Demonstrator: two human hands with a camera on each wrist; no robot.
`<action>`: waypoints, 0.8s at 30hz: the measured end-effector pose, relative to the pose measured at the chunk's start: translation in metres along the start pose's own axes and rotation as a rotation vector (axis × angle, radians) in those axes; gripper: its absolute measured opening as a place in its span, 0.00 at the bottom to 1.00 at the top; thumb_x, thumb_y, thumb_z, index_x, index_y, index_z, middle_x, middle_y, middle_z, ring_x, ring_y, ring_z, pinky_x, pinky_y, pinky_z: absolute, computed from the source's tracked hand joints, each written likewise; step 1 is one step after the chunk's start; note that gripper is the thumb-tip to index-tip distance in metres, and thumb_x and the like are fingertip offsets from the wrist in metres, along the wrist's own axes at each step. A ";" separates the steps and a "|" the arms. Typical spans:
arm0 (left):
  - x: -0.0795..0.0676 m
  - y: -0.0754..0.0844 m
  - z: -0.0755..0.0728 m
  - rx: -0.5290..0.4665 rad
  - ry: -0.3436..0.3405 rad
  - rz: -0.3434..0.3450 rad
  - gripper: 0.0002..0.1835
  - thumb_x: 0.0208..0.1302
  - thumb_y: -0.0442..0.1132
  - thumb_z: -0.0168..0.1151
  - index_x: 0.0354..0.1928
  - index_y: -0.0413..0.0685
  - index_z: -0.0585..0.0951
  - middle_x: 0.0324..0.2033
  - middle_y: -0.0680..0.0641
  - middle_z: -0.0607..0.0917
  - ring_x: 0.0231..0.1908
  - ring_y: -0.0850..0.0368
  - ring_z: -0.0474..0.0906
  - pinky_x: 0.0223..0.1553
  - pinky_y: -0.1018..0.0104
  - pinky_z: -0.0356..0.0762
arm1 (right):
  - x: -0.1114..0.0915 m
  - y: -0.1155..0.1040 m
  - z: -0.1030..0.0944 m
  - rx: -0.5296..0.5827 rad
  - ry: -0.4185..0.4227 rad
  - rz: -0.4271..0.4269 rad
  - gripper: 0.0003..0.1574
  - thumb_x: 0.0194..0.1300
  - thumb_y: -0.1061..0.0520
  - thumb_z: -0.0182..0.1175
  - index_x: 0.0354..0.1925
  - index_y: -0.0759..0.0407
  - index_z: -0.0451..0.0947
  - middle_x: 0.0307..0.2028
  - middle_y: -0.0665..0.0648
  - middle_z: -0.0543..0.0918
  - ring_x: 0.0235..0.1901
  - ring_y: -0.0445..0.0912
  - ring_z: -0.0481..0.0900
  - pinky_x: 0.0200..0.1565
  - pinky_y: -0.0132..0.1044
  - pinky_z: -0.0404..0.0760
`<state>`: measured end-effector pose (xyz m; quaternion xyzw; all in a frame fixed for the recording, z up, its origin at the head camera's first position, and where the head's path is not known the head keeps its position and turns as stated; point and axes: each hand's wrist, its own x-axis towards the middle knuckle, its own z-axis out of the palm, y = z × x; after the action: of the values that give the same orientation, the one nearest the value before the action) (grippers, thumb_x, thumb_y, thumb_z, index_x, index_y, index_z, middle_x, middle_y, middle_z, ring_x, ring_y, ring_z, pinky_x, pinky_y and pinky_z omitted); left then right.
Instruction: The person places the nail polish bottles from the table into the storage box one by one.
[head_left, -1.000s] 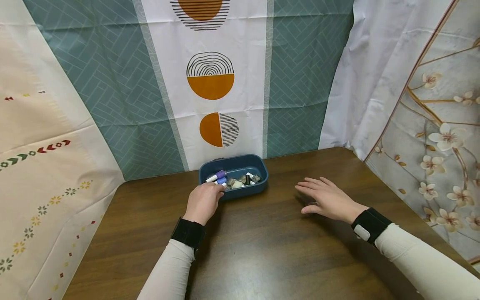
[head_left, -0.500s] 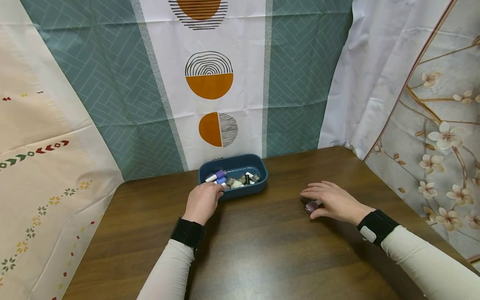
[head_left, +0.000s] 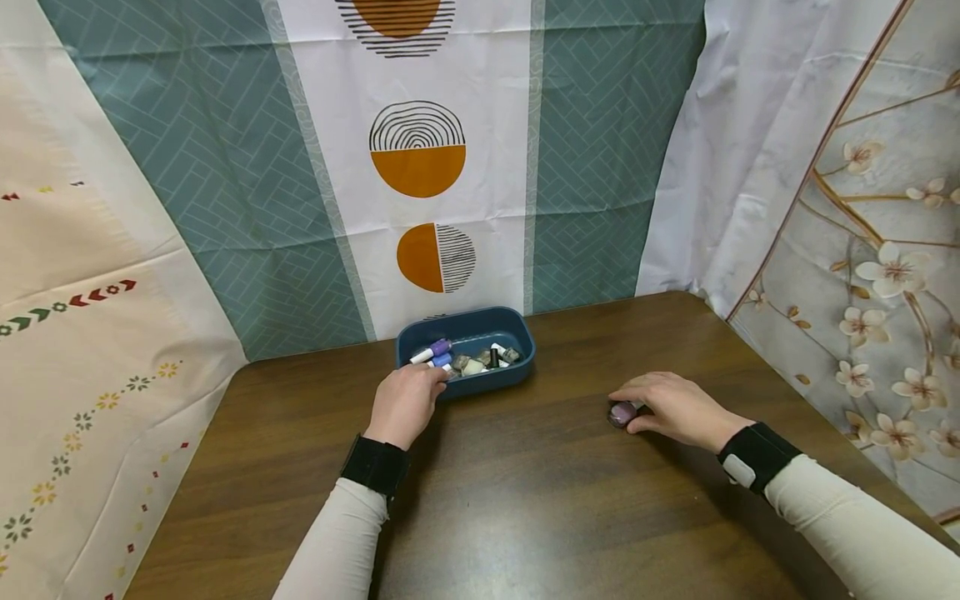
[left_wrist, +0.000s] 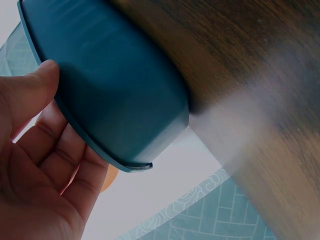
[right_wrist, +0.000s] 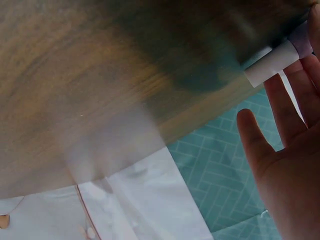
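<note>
My left hand (head_left: 405, 404) grips the near left rim of a dark blue plastic bin (head_left: 491, 382). In the left wrist view, the thumb presses the outer side of the bin (left_wrist: 115, 75) and the fingers pass behind its rim. Inside lie several small bottles, among them a purple one with a white cap (head_left: 431, 351). To the right, my right hand (head_left: 678, 408) pinches a mauve nail polish bottle (head_left: 622, 414) on the table between thumb and fingers. Its white cap (right_wrist: 272, 64) shows in the right wrist view; the thumb and the picture's edge partly hide the bottle's body.
A brown wooden table (head_left: 517, 508) lies under both hands. Behind the bin hangs a patterned curtain (head_left: 480, 167), close to the table's back edge. More cloth hangs at the left (head_left: 97, 333) and a flowered curtain (head_left: 885, 292) at the right.
My right hand has shifted right and slightly toward me, and its fingers have closed on the nail polish bottle, which was hidden a second ago. The left hand and the bin have stayed put.
</note>
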<state>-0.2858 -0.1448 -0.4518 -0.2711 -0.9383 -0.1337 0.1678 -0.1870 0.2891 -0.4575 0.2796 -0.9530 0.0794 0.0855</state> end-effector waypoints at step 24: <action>0.000 0.001 0.000 -0.001 -0.003 -0.002 0.05 0.72 0.35 0.76 0.47 0.48 0.94 0.39 0.46 0.93 0.40 0.48 0.89 0.48 0.49 0.89 | 0.000 -0.002 0.001 0.035 -0.002 0.046 0.20 0.64 0.54 0.82 0.54 0.50 0.90 0.47 0.43 0.87 0.46 0.44 0.87 0.49 0.52 0.87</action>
<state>-0.2851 -0.1446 -0.4516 -0.2705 -0.9388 -0.1338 0.1661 -0.1859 0.2873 -0.4587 0.2592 -0.9577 0.0976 0.0776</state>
